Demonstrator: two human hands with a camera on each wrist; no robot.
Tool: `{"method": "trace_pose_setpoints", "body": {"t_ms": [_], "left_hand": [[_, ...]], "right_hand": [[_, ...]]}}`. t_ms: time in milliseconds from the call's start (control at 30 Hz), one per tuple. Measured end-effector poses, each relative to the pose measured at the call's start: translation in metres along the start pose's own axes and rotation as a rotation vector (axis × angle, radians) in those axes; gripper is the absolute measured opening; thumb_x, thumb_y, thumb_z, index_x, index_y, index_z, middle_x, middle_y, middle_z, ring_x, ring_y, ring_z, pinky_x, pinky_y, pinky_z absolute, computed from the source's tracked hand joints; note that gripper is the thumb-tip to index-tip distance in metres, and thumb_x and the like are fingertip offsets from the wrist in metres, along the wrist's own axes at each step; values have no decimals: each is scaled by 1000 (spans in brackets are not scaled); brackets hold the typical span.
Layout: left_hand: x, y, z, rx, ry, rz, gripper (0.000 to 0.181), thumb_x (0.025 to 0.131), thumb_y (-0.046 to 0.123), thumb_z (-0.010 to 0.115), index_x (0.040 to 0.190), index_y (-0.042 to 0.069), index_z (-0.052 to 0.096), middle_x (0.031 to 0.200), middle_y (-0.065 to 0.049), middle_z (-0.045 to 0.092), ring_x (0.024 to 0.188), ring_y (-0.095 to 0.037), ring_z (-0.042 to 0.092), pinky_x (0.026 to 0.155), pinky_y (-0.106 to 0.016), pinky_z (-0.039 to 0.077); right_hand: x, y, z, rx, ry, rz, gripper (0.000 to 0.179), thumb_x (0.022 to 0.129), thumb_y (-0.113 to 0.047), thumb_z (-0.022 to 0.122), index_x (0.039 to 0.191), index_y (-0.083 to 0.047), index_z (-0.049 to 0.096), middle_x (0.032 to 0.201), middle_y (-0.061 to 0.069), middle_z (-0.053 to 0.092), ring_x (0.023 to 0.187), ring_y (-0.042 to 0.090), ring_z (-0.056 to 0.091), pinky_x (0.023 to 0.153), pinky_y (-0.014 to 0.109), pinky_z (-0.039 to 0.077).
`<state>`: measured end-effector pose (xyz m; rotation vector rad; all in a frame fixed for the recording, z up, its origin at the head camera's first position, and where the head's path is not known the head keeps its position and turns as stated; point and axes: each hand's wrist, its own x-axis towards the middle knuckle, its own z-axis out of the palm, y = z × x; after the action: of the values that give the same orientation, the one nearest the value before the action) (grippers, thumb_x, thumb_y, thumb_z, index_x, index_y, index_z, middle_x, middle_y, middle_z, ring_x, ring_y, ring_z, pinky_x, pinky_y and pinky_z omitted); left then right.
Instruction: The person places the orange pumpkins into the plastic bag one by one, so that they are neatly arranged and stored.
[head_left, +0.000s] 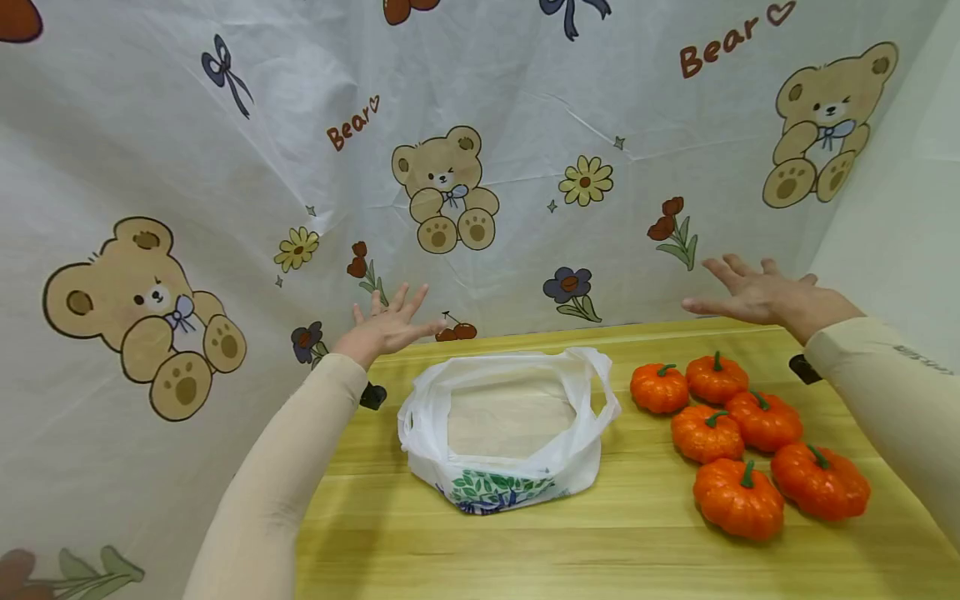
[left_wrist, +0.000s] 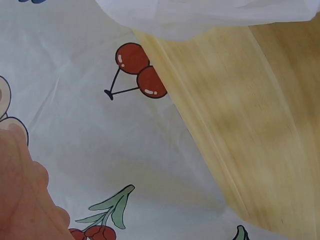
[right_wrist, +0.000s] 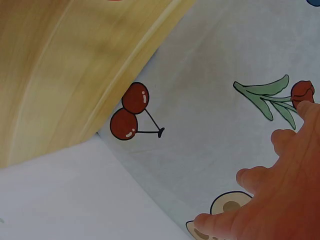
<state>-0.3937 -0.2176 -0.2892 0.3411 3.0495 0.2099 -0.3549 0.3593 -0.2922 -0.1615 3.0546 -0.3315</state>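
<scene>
My left hand (head_left: 387, 327) is raised with fingers spread, just beyond the table's back left and holding nothing. Over on the right, my right hand (head_left: 768, 296) also hovers with its fingers spread apart, above the back edge. A white plastic bag (head_left: 517, 492) with a green tree print sits on the table between and below the hands, its mouth wide and its handles out to the sides. Several small orange pumpkins (head_left: 738, 498) with green stems stand in a cluster right of the bag, nearest to the right hand. Both wrist views show only part of each hand.
The yellow wood-grain table (head_left: 480, 558) ends at a white cloth (head_left: 517, 275) printed with bears and flowers, hanging behind and at the left. A plain white wall (head_left: 907, 217) rises at the right. Small black objects show beside both wrists.
</scene>
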Motion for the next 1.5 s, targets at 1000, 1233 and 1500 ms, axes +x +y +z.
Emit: {"method": "trace_pose_setpoints", "body": {"t_ms": [1000,1233,1500], "left_hand": [[-42,3,26,-175,69,175,92,91,85,40,162,49,-6,175,1,-7,155,-54,6,117,-79,-12],[-47,-4,37,-347,139,224,93,93,72,56,159,54,-7,175,3,-1,159,-38,13,123,-73,15],[-59,-10,49,-558,189,194,94,90,68,66,159,57,4,174,-3,12,152,-48,28,114,-77,29]], "right_hand": [[-28,-29,5,-42,83,-173,95,98,-70,47,167,-19,6,171,26,0,142,71,10,90,96,18],[-39,-39,12,7,94,-222,94,98,-64,54,167,-22,8,171,26,3,144,70,7,93,95,15],[-57,-40,21,72,113,-273,92,99,-57,58,168,-23,8,171,25,4,143,71,11,93,96,15]]}}
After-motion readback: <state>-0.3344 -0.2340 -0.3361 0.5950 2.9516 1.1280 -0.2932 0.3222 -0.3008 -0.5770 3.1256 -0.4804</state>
